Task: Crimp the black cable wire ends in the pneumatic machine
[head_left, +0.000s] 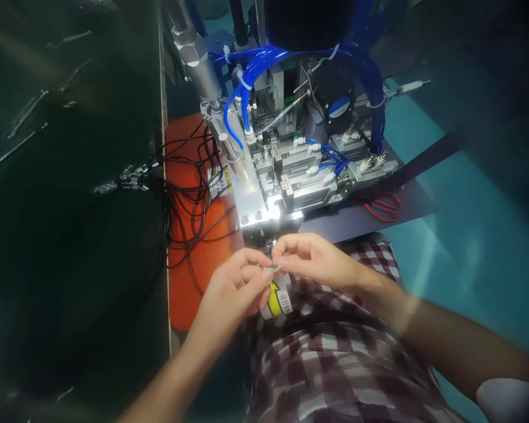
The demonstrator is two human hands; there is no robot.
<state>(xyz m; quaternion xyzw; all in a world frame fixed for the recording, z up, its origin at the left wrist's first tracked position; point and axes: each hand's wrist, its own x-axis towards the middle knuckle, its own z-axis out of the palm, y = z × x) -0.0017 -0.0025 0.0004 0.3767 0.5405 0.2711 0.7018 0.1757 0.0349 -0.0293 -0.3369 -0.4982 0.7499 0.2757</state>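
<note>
My left hand (235, 285) is closed in a pinch on short, thin coloured wires (279, 268), which look yellowish and green. Its thumb and forefinger meet at their lower end. From the other side, my right hand (315, 257) pinches the same wires with thumb and fingertips. Both hands are close together, just in front of the metal head of a machine (271, 214). Below the fingers is a white label with a yellow arrow (275, 301). Whether the wires run on into a cable inside my left palm is hidden.
Black cables (198, 217) lie tangled over an orange board (180, 294), their bright ends (134, 176) reaching onto the dark surface at left. Blue air tubes (268, 59) arch over the machine. Red-handled scissors (384, 207) lie right of it on a dark plate (335, 226).
</note>
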